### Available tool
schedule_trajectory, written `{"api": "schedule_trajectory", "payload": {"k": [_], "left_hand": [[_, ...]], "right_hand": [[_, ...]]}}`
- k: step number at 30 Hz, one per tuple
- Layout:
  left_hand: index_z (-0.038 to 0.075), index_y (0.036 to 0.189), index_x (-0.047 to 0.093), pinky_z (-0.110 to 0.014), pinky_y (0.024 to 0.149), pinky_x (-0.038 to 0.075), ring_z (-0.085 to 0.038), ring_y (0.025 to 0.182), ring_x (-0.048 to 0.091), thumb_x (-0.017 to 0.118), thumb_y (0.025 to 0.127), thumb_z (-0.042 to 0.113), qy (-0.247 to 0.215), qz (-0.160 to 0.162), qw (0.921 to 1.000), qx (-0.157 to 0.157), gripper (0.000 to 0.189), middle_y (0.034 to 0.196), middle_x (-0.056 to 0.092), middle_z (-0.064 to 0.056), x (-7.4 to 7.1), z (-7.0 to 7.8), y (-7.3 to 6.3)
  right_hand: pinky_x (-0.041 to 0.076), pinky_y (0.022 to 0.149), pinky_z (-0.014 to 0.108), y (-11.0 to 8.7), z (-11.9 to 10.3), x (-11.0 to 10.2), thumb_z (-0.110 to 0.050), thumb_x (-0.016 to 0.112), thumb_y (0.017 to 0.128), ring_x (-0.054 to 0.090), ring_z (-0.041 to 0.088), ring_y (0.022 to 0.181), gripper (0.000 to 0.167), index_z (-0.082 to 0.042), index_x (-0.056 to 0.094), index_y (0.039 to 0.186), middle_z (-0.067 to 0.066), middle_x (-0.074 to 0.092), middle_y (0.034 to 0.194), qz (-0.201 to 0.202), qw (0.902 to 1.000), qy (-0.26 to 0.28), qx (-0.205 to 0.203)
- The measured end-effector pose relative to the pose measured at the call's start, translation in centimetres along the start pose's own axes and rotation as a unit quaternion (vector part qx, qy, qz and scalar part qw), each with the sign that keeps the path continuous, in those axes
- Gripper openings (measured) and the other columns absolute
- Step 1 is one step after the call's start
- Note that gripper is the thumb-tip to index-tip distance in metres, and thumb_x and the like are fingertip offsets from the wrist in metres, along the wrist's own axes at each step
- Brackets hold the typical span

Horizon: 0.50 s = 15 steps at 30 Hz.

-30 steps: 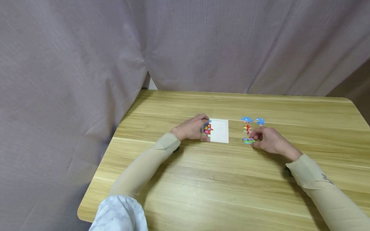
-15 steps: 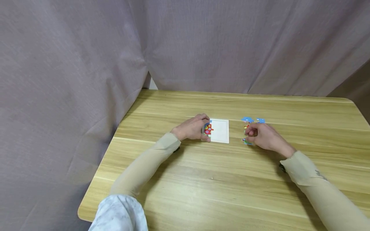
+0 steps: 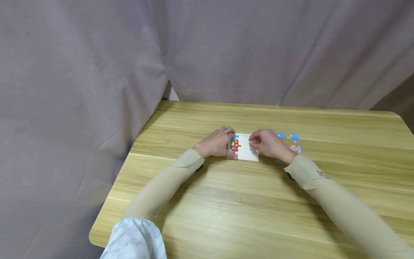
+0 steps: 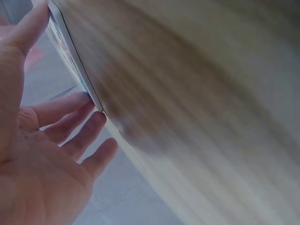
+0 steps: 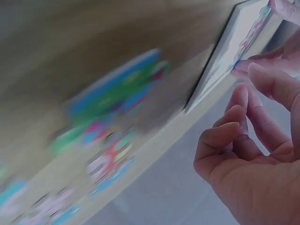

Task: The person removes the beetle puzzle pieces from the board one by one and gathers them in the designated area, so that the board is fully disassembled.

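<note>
A shallow white square puzzle tray (image 3: 247,154) lies on the table in the head view. Red and blue puzzle pieces (image 3: 235,144) fill its left side; the rest of its white base shows bare. My left hand (image 3: 215,142) holds the tray's left side, thumb at the near edge and fingertips at the far edge. Over the tray's right part hovers my right hand (image 3: 268,142). In the right wrist view its thumb and forefinger are bent toward each other with a gap, and no piece shows between them.
Loose puzzle pieces lie right of the tray: a blue one (image 3: 294,137), a pink one (image 3: 295,148) and a green-and-blue one (image 5: 112,96), among others partly behind my right hand. A wooden table (image 3: 207,201) carries everything; a grey curtain (image 3: 226,50) hangs behind it.
My right hand has moved left from the loose pieces to above the tray's right part, uncovering the pink piece. My left hand has kept its hold on the tray.
</note>
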<state>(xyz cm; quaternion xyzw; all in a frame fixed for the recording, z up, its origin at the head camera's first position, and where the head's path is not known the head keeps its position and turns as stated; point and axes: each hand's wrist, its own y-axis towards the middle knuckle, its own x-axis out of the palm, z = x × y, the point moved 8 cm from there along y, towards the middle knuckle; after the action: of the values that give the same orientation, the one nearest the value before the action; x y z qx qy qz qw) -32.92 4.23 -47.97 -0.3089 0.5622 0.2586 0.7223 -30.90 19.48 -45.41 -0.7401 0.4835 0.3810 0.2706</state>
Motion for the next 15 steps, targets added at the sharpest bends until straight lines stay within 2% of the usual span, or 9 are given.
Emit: {"api": "schedule_trajectory", "payload": {"k": [6, 9, 15], "left_hand": [[0.005, 0.159, 0.051, -0.035, 0.13, 0.041, -0.023, 0.152, 0.046, 0.084, 0.088, 0.066, -0.002, -0.007, 1.0, 0.005, 0.099, 0.166, 0.048, -0.003, 0.2, 0.5, 0.2], [0.005, 0.158, 0.052, -0.035, 0.13, 0.041, -0.023, 0.151, 0.047, 0.084, 0.089, 0.065, -0.006, -0.004, 0.9999, 0.009, 0.097, 0.165, 0.049, -0.004, 0.2, 0.7, 0.3], [0.004, 0.156, 0.053, -0.034, 0.128, 0.042, -0.023, 0.15, 0.048, 0.084, 0.089, 0.064, -0.014, -0.003, 0.9998, 0.017, 0.095, 0.163, 0.05, -0.005, 0.1, 1.1, 0.3]], "right_hand": [[0.059, 0.084, 0.041, 2.1, -1.0, 1.3, -0.004, 0.075, 0.097, 0.072, 0.026, 0.091, 0.019, 0.005, 0.078, 0.114, 0.017, 0.079, 0.101, -0.013, 0.9997, -0.012, -0.016], [0.06, 0.089, 0.045, 2.7, -1.2, 1.8, -0.005, 0.076, 0.096, 0.073, 0.029, 0.095, 0.02, 0.006, 0.078, 0.113, 0.019, 0.08, 0.104, -0.019, 0.9996, -0.017, -0.014], [0.051, 0.08, 0.033, 3.3, -1.2, 2.3, -0.005, 0.081, 0.093, 0.067, 0.024, 0.087, 0.015, 0.005, 0.078, 0.104, 0.016, 0.078, 0.095, -0.028, 0.9996, -0.011, 0.0]]}}
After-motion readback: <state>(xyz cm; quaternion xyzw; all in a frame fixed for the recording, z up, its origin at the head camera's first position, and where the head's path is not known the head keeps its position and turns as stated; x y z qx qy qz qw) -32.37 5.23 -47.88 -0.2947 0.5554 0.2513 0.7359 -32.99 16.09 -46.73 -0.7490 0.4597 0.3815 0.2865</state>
